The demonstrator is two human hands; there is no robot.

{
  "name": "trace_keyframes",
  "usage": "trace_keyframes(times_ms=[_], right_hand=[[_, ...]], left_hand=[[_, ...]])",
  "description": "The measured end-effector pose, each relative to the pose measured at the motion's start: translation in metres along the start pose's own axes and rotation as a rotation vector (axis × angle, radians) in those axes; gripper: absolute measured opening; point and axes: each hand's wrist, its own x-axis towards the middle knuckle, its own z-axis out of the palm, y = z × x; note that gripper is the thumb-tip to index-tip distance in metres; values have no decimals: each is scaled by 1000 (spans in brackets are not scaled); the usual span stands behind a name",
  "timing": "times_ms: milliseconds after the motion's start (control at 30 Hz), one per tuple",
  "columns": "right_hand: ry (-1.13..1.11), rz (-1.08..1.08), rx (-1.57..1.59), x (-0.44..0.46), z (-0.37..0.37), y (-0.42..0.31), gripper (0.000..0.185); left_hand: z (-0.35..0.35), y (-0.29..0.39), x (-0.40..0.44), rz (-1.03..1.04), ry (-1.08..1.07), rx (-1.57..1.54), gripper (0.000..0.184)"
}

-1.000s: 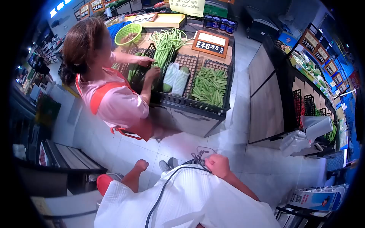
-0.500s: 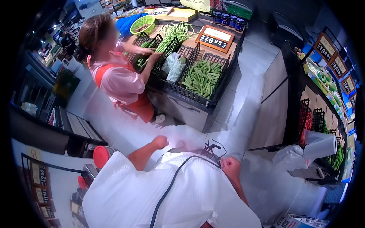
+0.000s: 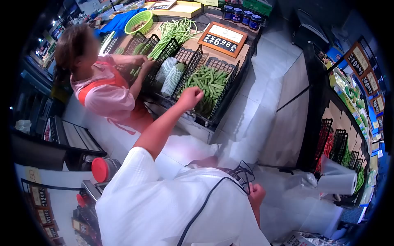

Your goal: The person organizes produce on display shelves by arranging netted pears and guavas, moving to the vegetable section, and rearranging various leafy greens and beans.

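My left hand (image 3: 191, 97) is stretched forward with its fingers curled closed, and nothing shows in it. In the view it overlaps the near left part of a black plastic crate (image 3: 223, 102) heaped with green okra pods (image 3: 211, 82); contact cannot be told. My right hand (image 3: 256, 192) is low at my right side, its fingers closed. Beside it are a dark wire-like frame (image 3: 245, 170) and a black cable (image 3: 205, 201) running over my white shirt. Whatever the right fingers enclose, if anything, is hidden. Left of the okra are net-wrapped gourds (image 3: 170, 80).
A person in a red apron (image 3: 111, 90) stands at the left, hands at the crates. Long green beans (image 3: 168, 37) and a framed price sign (image 3: 223, 39) are on the stand. At right are a plastic bag roll (image 3: 338, 183) and a vegetable shelf (image 3: 324, 110). A red-lidded tub (image 3: 101, 169) is lower left.
My left hand has moved forward and up from near my waist to the okra crate. The right hand stays low and closed. The stand has shifted slightly left and down in view.
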Motion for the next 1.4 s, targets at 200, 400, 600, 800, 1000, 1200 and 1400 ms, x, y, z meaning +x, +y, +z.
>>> trace_keyframes(times_ms=[200, 400, 600, 800, 1000, 1200, 1400], right_hand=[[-11, -106, -170, 98, -16, -18, 41], [-47, -238, -178, 187, -3, -50, 38], [-174, -252, -24, 258, 16, -78, 40], [-360, -326, -30, 321, 29, -94, 42], [-492, -465, -8, 393, 30, -95, 41], [-613, -595, 23, 452, 28, -86, 39], [-832, -519, 68, 491, 25, -94, 40]], left_hand=[[36, 23, 124, -232, -7, 366, 33], [60, 5, 168, -388, -203, 478, 43], [37, -4, 119, -348, -135, 188, 32], [47, 10, 46, -369, -260, 178, 32], [44, 49, 63, -515, -122, 144, 45], [51, 45, 104, -484, 580, -314, 24], [51, 153, 77, -410, 320, -606, 40]])
